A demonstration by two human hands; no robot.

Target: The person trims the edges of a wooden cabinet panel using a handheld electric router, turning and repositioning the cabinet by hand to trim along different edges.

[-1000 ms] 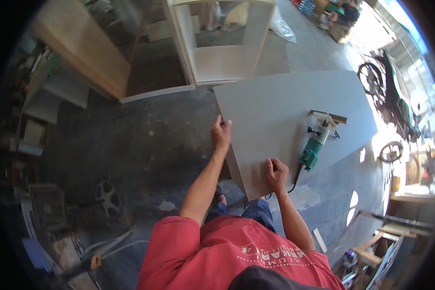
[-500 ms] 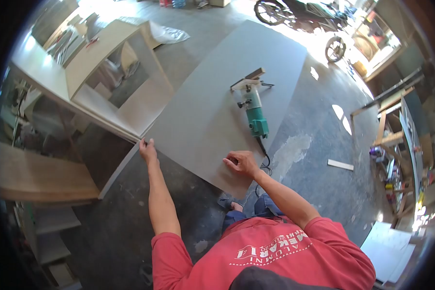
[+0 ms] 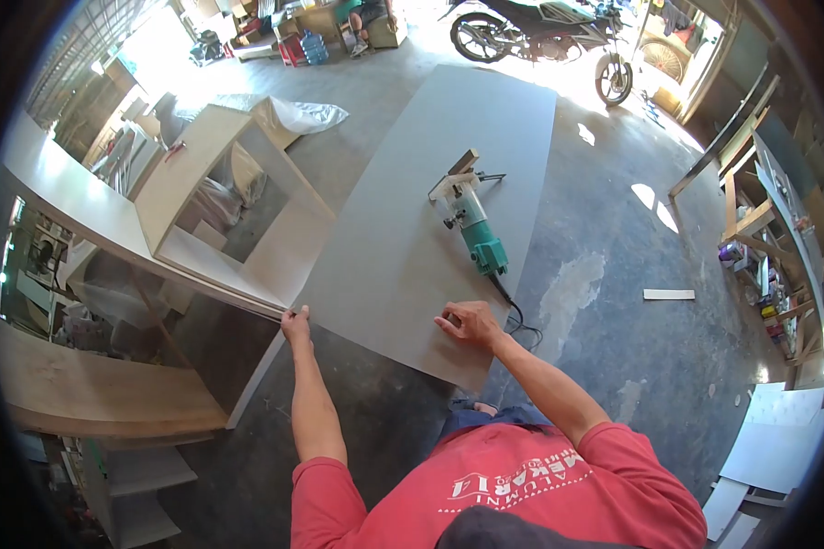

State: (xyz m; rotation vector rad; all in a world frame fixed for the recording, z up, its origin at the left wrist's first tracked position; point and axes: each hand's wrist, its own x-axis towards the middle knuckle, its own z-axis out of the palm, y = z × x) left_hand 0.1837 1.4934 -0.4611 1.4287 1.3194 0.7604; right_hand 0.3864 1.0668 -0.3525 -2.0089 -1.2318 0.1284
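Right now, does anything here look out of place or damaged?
A loose white strip lies alone on the concrete floor, and a ragged, pale patch beside the gray panel breaks its darker surface, perhaps wear or a stain.

A red T-shirt (image 3: 513, 526) with short, loose sleeves (image 3: 319, 489) is worn with dark blue trousers (image 3: 515, 415). White lettering (image 3: 513, 478) runs across the shirt's front (ALUMNI and MEKAR can be made out), a dotted white line (image 3: 522, 501) alongside. The cap (image 3: 494, 533) is plain and dark.
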